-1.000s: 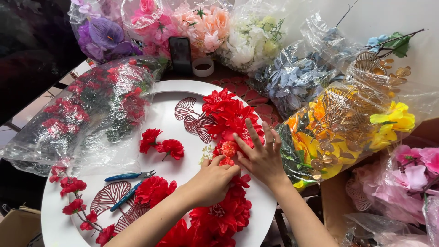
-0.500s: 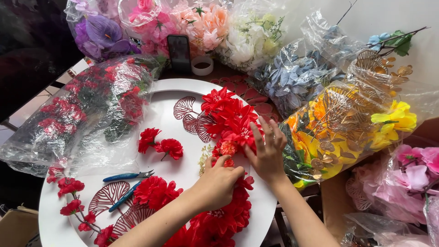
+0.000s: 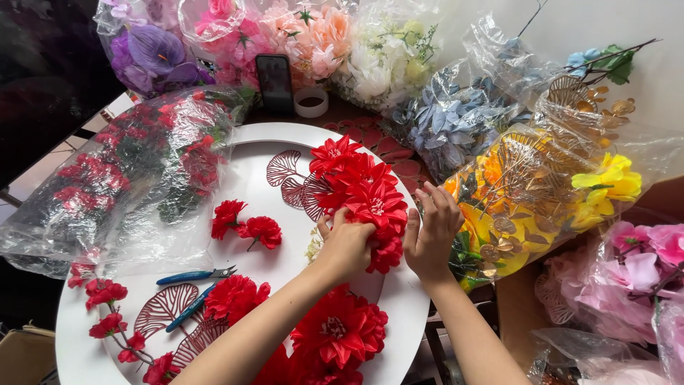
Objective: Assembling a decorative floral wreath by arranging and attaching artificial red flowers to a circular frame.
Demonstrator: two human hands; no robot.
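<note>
A: What do the hands touch?

B: Both are on a cluster of red artificial dahlias [image 3: 363, 189] that lies along the right edge of the round white board [image 3: 249, 135]. The left hand [image 3: 347, 246] is curled over the lower end of the cluster, fingers bent and pressing on the petals. The right hand [image 3: 431, 232] is more flat, its fingers together against the right side of the same flowers.

A: How do the flowers look?

B: Bright red, with many pointed petals in layers and a pale centre. Dark red leaf-shaped cutouts [image 3: 288, 178] show from under the left side of the cluster.

A: What else lies on the board?

B: Two small red blossoms [image 3: 246, 227] are left of the cluster. Further down are blue-handled pliers [image 3: 194, 289], another red dahlia [image 3: 340, 329] and a red blossom branch [image 3: 107, 328] at the lower left edge.

A: And the containers?

B: Only clear plastic bags, around the board. To its left one holds red blossom sprays [image 3: 135, 171]. Behind it are bags with purple flowers [image 3: 149, 53], pink and peach flowers [image 3: 299, 36] and white flowers [image 3: 385, 60]. To the right one bag holds blue hydrangeas [image 3: 456, 121], and another holds yellow flowers with gold leaves [image 3: 548, 192], touching the right hand. Far right is a bag of pink flowers [image 3: 634, 271]. A dark phone [image 3: 274, 82] and a roll of tape [image 3: 311, 102] stand behind the board.
</note>
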